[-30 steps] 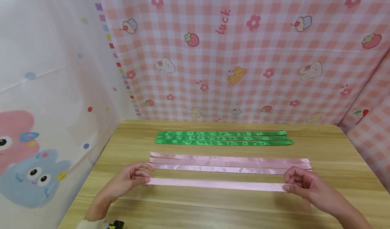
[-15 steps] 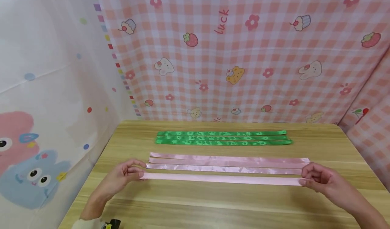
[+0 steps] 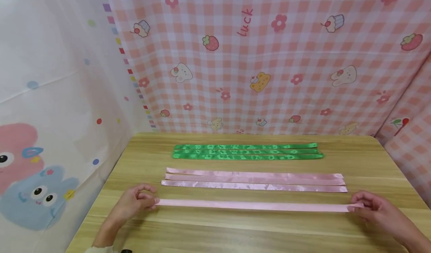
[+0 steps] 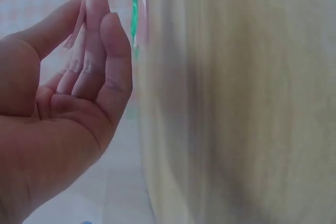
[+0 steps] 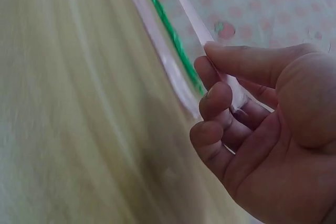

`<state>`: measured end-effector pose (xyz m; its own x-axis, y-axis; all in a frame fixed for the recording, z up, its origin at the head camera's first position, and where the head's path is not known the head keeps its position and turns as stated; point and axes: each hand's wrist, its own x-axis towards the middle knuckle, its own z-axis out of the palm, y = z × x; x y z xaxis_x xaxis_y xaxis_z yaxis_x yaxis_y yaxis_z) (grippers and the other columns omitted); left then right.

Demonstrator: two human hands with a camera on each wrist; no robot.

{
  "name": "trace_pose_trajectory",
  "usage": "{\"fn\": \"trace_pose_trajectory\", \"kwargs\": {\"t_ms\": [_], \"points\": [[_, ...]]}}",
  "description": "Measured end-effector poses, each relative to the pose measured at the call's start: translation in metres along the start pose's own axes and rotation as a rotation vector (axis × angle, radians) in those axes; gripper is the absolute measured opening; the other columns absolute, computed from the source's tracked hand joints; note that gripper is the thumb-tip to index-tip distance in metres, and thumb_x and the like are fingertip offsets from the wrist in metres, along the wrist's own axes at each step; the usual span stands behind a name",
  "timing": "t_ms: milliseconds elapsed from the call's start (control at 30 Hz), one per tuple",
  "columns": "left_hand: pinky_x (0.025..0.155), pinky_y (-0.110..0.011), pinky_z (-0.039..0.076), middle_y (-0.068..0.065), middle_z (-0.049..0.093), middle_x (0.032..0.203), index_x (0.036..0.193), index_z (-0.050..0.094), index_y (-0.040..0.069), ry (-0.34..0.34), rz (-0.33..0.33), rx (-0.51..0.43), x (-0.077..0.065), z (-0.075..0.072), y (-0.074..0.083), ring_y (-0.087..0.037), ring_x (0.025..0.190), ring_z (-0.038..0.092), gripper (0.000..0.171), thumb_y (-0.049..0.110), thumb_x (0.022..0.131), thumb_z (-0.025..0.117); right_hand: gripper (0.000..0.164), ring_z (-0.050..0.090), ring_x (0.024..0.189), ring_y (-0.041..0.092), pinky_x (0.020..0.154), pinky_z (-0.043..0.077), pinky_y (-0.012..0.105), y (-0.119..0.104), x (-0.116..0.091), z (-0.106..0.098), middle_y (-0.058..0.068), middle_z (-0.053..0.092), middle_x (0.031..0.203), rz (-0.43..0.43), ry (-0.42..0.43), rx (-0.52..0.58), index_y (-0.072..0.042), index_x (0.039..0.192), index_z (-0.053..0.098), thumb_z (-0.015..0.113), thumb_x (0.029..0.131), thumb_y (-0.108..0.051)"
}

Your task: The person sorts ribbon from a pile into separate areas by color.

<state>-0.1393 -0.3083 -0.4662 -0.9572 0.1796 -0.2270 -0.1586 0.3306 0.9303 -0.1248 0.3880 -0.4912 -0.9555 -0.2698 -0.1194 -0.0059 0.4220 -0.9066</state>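
A pink ribbon (image 3: pixel 252 205) is stretched straight between the two hands, in front of the other ribbons. My left hand (image 3: pixel 133 204) pinches its left end between thumb and fingers; in the left wrist view a short tail of the ribbon (image 4: pixel 82 17) hangs past the thumb. My right hand (image 3: pixel 378 210) pinches it near the right end, and the right wrist view shows the frayed end of the ribbon (image 5: pixel 238 97) lying inside the fingers. Just behind it, three pink ribbons (image 3: pixel 252 182) lie side by side on the table.
Three green ribbons (image 3: pixel 247 152) lie in parallel farther back on the wooden table (image 3: pixel 215 230). A pink checked cloth (image 3: pixel 235 58) hangs behind the table, and a white printed cloth (image 3: pixel 67 95) hangs at the left.
My right hand has slid rightward toward the ribbon's end, so the stretch between the hands is longer. The held ribbon moved back toward the pink row, then forward again, away from it.
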Motion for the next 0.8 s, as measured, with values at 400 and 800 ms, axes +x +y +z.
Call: {"fn": "trace_pose_trajectory", "kwargs": {"t_ms": [400,800], "points": [[0.067,-0.026,0.055,-0.008,0.075,0.087,0.122,0.051,-0.010,0.053,-0.045,0.039,0.017,0.000,-0.006,-0.014,0.076,0.068,0.045,0.009,0.088,0.074,0.022,0.056,0.060,0.012,0.050,0.047,0.028,0.012,0.008,-0.003,-0.003,0.063,0.071,0.114,0.202,0.023,-0.026,0.110,0.052,0.062,0.098,-0.010],[0.069,-0.027,0.057,-0.008,0.074,0.085,0.127,0.053,-0.008,0.180,-0.107,-0.004,0.035,0.003,-0.007,-0.016,0.078,0.067,0.044,0.003,0.089,0.071,0.032,0.048,0.051,0.010,0.044,0.042,0.028,0.019,0.017,0.002,-0.005,0.058,0.063,0.109,0.275,0.030,-0.035,0.107,0.051,0.064,0.096,-0.007]]}}
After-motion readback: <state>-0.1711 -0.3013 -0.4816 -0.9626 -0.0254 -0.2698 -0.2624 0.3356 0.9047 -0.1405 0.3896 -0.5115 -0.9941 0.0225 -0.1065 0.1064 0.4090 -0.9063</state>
